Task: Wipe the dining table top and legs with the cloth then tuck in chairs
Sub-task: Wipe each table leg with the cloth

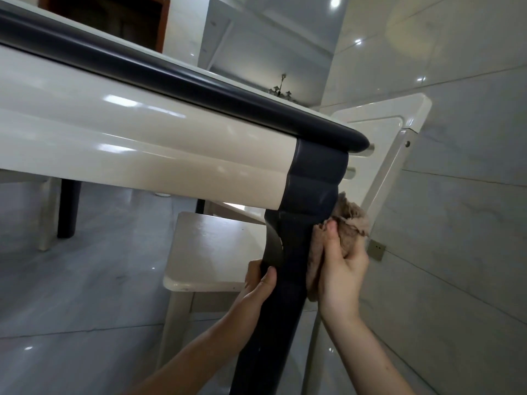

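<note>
Cloth (pixel 352 223): brownish, bunched, right of centre frame, pressed against the right face of the near dark leg (pixel 288 295), just under the scalloped corner block.

Right hand (pixel 342 269): grip closed round the cloth, thumb on top pinning it to the leg.

Left hand (pixel 258 283): grip wrapped round the leg from its left side, opposite and slightly lower than the cloth; no cloth in it, apparently bracing.

Bench (pixel 171 78): seen from low down, dark rounded rim running upper left to centre right.

Progress, judged: leg-wiping stage, upper part of this leg in hand, lower run likely to follow. Top barely visible from here, so cannot tell if it is wiped. Far leg (pixel 68 206), left of frame: state unknown.

Chair (pixel 211 252): cream seat behind the leg, back rising at upper right. It looks not fully tucked; that step seems left.
</note>
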`<state>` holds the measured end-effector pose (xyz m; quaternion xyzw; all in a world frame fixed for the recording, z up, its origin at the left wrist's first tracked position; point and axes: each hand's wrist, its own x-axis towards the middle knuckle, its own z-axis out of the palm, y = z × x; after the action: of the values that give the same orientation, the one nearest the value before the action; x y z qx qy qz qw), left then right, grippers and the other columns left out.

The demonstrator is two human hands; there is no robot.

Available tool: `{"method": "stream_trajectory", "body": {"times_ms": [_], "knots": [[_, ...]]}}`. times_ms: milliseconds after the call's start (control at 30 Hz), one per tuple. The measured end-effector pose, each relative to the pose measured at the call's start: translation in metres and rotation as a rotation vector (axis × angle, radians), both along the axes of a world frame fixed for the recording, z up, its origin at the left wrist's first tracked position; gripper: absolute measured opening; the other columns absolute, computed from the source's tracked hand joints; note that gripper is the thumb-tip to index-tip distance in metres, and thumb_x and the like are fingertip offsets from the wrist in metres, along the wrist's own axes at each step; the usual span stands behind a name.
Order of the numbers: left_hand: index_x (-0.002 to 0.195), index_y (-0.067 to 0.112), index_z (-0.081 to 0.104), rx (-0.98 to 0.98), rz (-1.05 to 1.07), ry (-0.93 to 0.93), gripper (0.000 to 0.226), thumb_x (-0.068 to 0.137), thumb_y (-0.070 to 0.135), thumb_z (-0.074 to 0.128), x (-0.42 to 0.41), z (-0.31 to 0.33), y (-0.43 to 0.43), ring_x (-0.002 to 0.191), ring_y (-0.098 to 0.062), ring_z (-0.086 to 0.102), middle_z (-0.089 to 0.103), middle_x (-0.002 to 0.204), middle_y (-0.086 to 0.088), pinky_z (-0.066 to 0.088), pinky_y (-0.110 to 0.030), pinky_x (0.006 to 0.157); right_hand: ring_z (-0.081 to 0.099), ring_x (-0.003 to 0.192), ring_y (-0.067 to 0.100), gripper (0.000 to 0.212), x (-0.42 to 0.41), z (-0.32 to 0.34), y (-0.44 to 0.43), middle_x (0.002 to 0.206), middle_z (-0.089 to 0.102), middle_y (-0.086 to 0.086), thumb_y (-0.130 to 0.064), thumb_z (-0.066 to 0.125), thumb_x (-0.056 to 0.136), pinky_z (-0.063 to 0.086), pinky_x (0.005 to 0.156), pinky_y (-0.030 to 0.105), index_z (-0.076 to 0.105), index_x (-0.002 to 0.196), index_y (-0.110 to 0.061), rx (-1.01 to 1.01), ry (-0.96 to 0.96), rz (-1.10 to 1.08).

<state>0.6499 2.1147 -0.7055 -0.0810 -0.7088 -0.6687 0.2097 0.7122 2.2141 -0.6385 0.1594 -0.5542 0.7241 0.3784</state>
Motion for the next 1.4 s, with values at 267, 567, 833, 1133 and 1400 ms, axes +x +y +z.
{"method": "stream_trajectory", "body": {"times_ms": [267,567,833,1133,1400], "knots": [[0.06,0.014,0.037,0.182,-0.104,0.108,0.052,0.083,0.058,0.054,0.014,-0.001,0.004,0.059,-0.003,0.051,0.043,0.062,0.007,0.035,-0.002,0.046,0.053,0.112,0.027,0.061,-0.013,0.042,-0.029,0.124,0.051,0.014,-0.057,0.053,0.088,0.043,0.099,0.039,0.046,0.122,-0.008,0.347,0.075,-0.435],[0.077,0.017,0.039,0.161,-0.121,-0.022,0.026,0.099,0.005,0.034,0.028,0.004,0.006,0.072,-0.005,0.05,0.043,0.079,0.004,0.035,0.002,0.047,0.048,0.107,0.017,0.048,-0.003,0.033,-0.039,0.128,0.046,0.009,-0.044,0.037,0.099,0.035,0.083,0.022,0.041,0.13,-0.008,0.37,-0.052,-0.563],[0.072,0.018,0.036,0.138,-0.132,0.012,0.033,0.098,0.0,0.03,0.031,0.0,0.002,0.079,-0.012,0.046,0.039,0.076,0.005,0.035,0.002,0.052,0.052,0.111,0.026,0.046,-0.023,0.064,-0.021,0.125,0.055,0.012,-0.042,0.031,0.102,0.027,0.073,0.019,0.043,0.129,-0.007,0.13,-0.042,-0.547],[0.112,0.005,0.045,0.183,-0.504,-0.001,0.033,0.096,0.033,0.044,0.052,-0.003,-0.013,0.088,0.006,0.061,0.056,0.104,-0.003,0.048,-0.008,0.072,0.049,0.118,0.029,0.046,-0.016,-0.014,-0.021,0.127,0.049,0.018,-0.033,0.033,0.097,0.038,0.102,0.044,0.041,0.126,0.002,0.453,0.156,-0.443],[0.114,0.016,0.039,0.045,-0.44,-0.054,0.026,0.099,0.036,0.029,0.061,-0.003,-0.017,0.072,0.007,0.061,0.053,0.097,0.007,0.048,-0.006,0.057,0.042,0.059,0.019,0.047,0.036,-0.234,-0.032,0.087,0.05,0.019,-0.004,0.029,0.103,0.042,0.048,0.021,0.044,0.135,-0.035,-0.073,-0.357,0.128]]}}
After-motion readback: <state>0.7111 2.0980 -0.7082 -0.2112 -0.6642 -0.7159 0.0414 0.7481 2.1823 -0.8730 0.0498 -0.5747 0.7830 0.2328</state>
